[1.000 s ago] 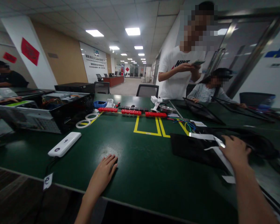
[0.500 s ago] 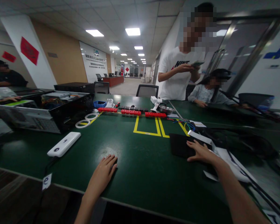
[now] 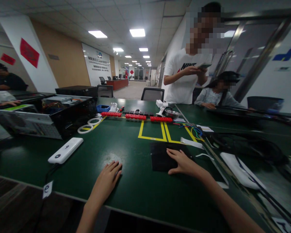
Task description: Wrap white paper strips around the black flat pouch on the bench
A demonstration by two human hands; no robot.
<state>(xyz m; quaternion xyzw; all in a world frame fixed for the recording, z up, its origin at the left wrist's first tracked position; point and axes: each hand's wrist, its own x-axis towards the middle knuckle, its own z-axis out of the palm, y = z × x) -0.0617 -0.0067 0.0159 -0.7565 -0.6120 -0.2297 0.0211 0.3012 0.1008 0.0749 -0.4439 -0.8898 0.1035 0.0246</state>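
My right hand [image 3: 181,162] rests on a flat black pad-like sheet [image 3: 157,158], fingers spread and thumb apart near its front edge. Whether the sheet is a pouch or a mat I cannot tell. Palm down on the green table [image 3: 135,187], my left hand [image 3: 107,177] lies open with nothing visible in it. A white strip [image 3: 192,143] lies just beyond the sheet. To the left of my left hand is a white power-bank-like block [image 3: 66,150] with a dark cable and a paper tag [image 3: 48,190].
Open computer cases [image 3: 63,113] stand at left beside white rings [image 3: 85,129]. Red strips [image 3: 135,116], a metal bowl [image 3: 172,114] and yellow tape outlines [image 3: 152,138] lie farther back. Black cables [image 3: 247,145] crowd the right. A person [image 3: 189,76] stands across the table; others sit nearby.
My right hand has slid the black sheet left across the table. White strips and part of a pale-edged item at right are now uncovered. My left hand has stayed in place.
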